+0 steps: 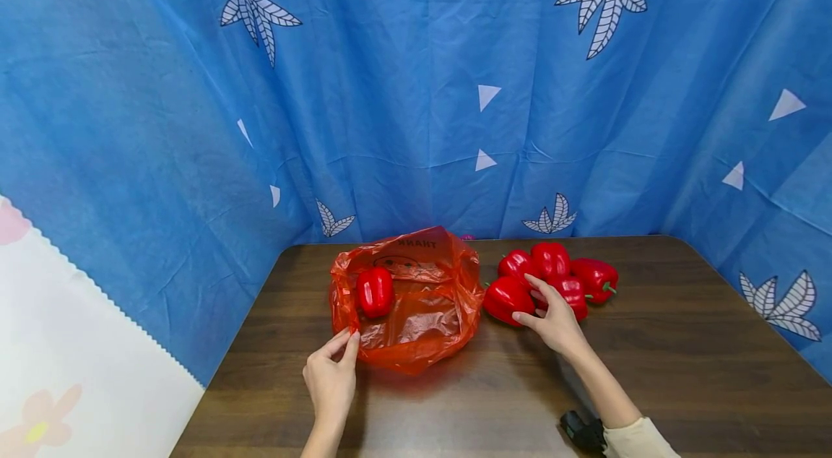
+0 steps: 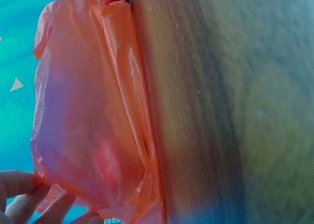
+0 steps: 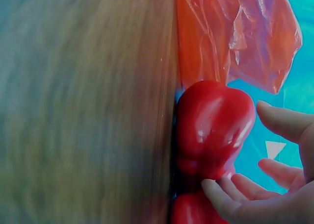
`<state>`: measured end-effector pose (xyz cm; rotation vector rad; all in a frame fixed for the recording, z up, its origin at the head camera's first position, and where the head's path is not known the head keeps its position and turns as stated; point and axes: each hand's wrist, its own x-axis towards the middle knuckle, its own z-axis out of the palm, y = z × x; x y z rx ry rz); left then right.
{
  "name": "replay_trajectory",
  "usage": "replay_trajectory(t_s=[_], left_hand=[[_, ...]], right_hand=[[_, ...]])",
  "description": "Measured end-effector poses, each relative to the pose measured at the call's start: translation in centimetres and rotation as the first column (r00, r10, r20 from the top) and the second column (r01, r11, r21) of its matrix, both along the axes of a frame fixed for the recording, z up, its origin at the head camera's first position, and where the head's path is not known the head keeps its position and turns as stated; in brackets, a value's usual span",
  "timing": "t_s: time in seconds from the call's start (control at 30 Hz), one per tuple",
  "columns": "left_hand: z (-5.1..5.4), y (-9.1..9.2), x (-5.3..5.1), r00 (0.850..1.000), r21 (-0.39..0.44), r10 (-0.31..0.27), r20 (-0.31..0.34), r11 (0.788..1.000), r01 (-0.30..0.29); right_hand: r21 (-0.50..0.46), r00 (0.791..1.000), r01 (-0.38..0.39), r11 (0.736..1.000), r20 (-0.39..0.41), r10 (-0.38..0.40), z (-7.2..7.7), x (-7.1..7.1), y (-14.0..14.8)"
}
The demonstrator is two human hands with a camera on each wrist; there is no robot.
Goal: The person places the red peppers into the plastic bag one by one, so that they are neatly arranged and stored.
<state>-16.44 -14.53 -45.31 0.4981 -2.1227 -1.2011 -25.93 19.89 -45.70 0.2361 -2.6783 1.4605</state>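
So far, one red pepper (image 1: pixel 375 292) lies inside the red bag (image 1: pixel 416 358); five peppers (image 1: pixel 594 277) remain outside. Left hand (image 1: pixel 330 380) pinches bag rim; right hand (image 1: pixel 557 324), fingers loosely spread, reaches around the closest pepper (image 1: pixel 504 301).

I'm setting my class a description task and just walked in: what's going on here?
A person's left hand pinches the rim of a thin, translucent red-orange plastic bag, which stands open on a dark brown wood-grain table with one glossy red bell pepper inside. The right hand has its fingers spread around another red bell pepper beside the bag; no firm grip shows. Four more red peppers lie grouped next to it.
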Motion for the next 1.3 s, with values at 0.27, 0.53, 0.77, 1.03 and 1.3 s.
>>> replay_trajectory(t_s=[0.27,0.53,0.77,1.03,1.3], left_hand=[[-0.1,0.0,0.0,1.000,-0.002,0.002,-0.003,1.000,-0.002],[0.0,0.0,0.0,1.000,0.003,0.001,0.002,1.000,-0.001],[0.0,0.0,0.0,1.000,0.007,-0.004,0.008,1.000,0.004],[0.0,0.0,0.0,1.000,0.002,-0.003,0.002,1.000,0.003],[-0.1,0.1,0.0,1.000,0.006,0.000,0.005,1.000,0.000]], right_hand=[[0.050,1.000,0.001,0.999,-0.031,0.000,-0.2,0.3,-0.5],[0.088,1.000,-0.004,0.996,-0.004,0.005,-0.8,0.4,-1.1],[0.079,0.999,-0.006,0.997,-0.038,0.009,-1.6,0.4,-1.5],[0.039,0.998,0.024,0.999,-0.059,-0.022,-2.0,0.4,-2.1],[0.026,0.998,0.045,0.999,-0.045,-0.044,-2.2,0.4,-2.0]])
